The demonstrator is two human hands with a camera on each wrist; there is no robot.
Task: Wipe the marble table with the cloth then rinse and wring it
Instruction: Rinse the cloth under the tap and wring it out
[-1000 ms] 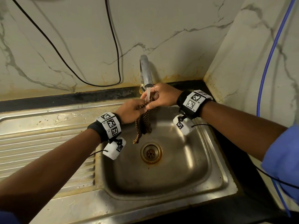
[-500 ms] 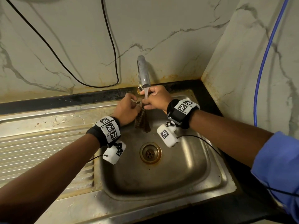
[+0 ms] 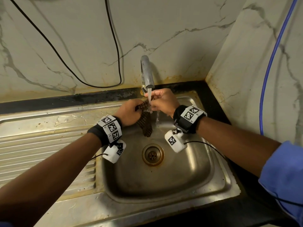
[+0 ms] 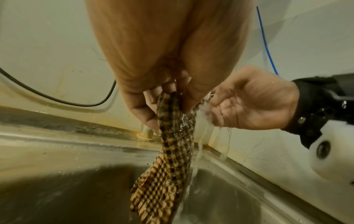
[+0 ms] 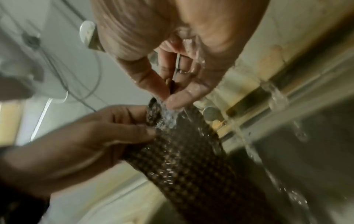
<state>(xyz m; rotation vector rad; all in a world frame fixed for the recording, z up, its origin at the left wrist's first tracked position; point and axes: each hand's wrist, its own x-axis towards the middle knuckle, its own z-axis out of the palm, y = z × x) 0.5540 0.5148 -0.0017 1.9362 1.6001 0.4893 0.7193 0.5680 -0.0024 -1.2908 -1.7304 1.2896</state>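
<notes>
A brown-and-tan checked cloth [image 3: 146, 123] hangs wet over the steel sink [image 3: 218, 176], under the running tap [image 3: 147, 72]. My left hand [image 3: 129, 113] grips its upper part, and the rest dangles below the fist as the cloth [image 4: 164, 166] in the left wrist view. My right hand [image 3: 161, 101] pinches the cloth's top edge right under the stream. In the right wrist view its thumb and fingers [image 5: 172, 91] close on the cloth [image 5: 184, 157] while water splashes over them. Water runs down beside the cloth into the basin.
The drain [image 3: 152, 154] lies below the cloth. A ribbed steel drainboard [image 3: 41, 151] stretches to the left. A black cable [image 3: 91, 66] loops across the marble back wall and a blue hose [image 3: 268, 66] runs down the right wall. Black counter edges the sink.
Both hands stayed at the tap, working the cloth under the stream. The hanging part has bunched shorter, and my right wrist has dropped lower.
</notes>
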